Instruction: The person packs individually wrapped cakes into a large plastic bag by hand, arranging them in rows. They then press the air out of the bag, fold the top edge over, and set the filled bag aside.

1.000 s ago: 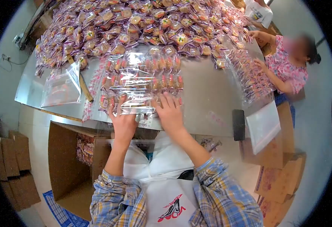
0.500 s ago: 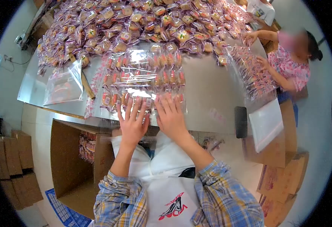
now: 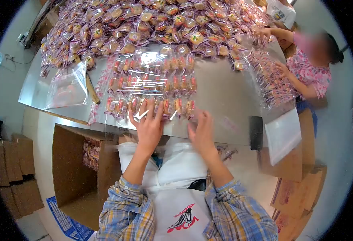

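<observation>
A large clear plastic bag lies flat on the metal table, with several rows of individually wrapped cakes inside it. My left hand rests on the bag's near edge, fingers spread over the closest row. Just off the bag's lower right corner is my right hand, slightly blurred, its thumb apart from its fingers and nothing visible in it. The bag's near end hangs toward my lap.
A heap of wrapped cakes covers the table's far side. Empty clear bags and a wooden stick lie left. A co-worker handles another filled bag. A black phone and cardboard box are nearby.
My right hand has moved right, off the filled bag to beside its corner. My left hand has shifted slightly right along the near row.
</observation>
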Available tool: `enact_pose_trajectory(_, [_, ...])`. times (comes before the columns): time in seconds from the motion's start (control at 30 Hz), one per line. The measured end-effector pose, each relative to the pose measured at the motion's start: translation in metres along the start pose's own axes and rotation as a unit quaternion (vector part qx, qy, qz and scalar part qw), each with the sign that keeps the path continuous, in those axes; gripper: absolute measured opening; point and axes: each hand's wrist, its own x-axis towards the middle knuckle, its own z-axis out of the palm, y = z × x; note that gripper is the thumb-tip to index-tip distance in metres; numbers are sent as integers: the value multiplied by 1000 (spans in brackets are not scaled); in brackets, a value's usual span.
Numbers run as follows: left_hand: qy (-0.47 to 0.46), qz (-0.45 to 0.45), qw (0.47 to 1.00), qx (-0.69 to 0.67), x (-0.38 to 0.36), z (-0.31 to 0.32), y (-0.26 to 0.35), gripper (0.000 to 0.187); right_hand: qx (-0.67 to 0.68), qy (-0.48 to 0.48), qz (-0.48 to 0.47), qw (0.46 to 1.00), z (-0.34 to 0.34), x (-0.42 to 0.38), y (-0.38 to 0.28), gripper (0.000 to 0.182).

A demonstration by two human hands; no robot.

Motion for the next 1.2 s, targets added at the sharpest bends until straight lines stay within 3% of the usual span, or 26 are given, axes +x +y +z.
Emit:
enact_pose_trajectory(0.03, [-8, -17, 998, -54, 5, -13, 9, 64, 17, 0, 44, 999, 1, 5, 9, 52])
enact_pose_trajectory(0.13, [-92, -9, 995, -30, -13, -22, 12, 64, 71, -117, 163, 977, -9, 7, 32, 46])
enact_pose_trajectory(0.27, [64, 65, 993, -70, -51, -37, -23, 46, 58, -97, 207, 972, -12, 9, 58, 39])
enact_pose_trajectory(0.33, [100, 23, 994, -49, -63, -58, -32, 40, 54, -95, 219, 970, -15, 11, 67, 35])
enact_pose_trajectory(0.43, [116, -98, 988, -40, -69, -74, -47, 53, 53, -91, 191, 976, -26, 13, 56, 31])
enact_pose_trajectory(0.5, [104, -190, 974, -65, -63, -83, -49, 62, 56, -61, 71, 994, -27, -1, 47, 30])
enact_pose_trajectory(0.53, [113, -216, 966, -87, -61, -84, -48, 56, 58, -45, 12, 997, -30, -11, 41, 29])
enact_pose_trajectory(0.6, [114, -186, 973, -79, -81, -70, -49, 54, 88, -74, -94, 989, -27, -17, 33, 35])
enact_pose_trajectory(0.7, [24, -12, 988, -150, -76, -70, -15, 56, 77, -117, -172, 975, -27, -2, -5, 41])
enact_pose_trajectory(0.8, [-48, -32, 987, -152, -58, -63, 6, 54, 27, -135, -172, 975, -19, 20, -21, 49])
enact_pose_trajectory(0.97, [4, 14, 995, -101, -40, -45, -14, 55, -13, -102, -167, 981, -10, 17, -24, 48])
enact_pose_trajectory(1.07, [30, 39, 993, -103, -41, -35, -23, 54, 94, -126, -238, 959, -3, -19, -8, 47])
enact_pose_trajectory(1.1, [35, 36, 995, -91, -40, -35, -24, 53, 88, -179, -242, 950, -3, -17, -12, 51])
enact_pose_trajectory(1.2, [23, 19, 997, -67, -36, -40, -20, 52, 26, -165, -147, 975, -11, -4, -18, 60])
